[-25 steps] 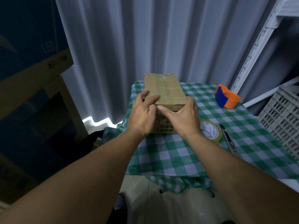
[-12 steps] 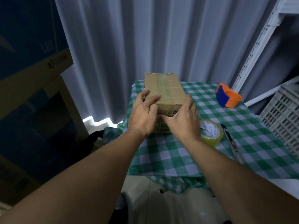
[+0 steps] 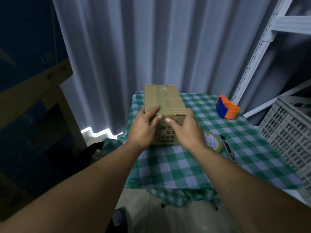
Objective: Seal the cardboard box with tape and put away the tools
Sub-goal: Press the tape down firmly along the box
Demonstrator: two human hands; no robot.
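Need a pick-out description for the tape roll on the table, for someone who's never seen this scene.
Find the table with the green-and-white checked cloth, then the cardboard box on it. The tape roll lies flat just right of the box, partly hidden behind the right hand, with a utility knife on its other side. It is the only yellowish ring; the dispenser farther back is orange and blue.

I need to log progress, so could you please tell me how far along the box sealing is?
Done: a clear tape strip runs along the top of the brown cardboard box. In hand: the left hand and right hand press on its near end. Left: the yellowish tape roll, black utility knife and orange-and-blue tape dispenser lie on the green checked tablecloth.
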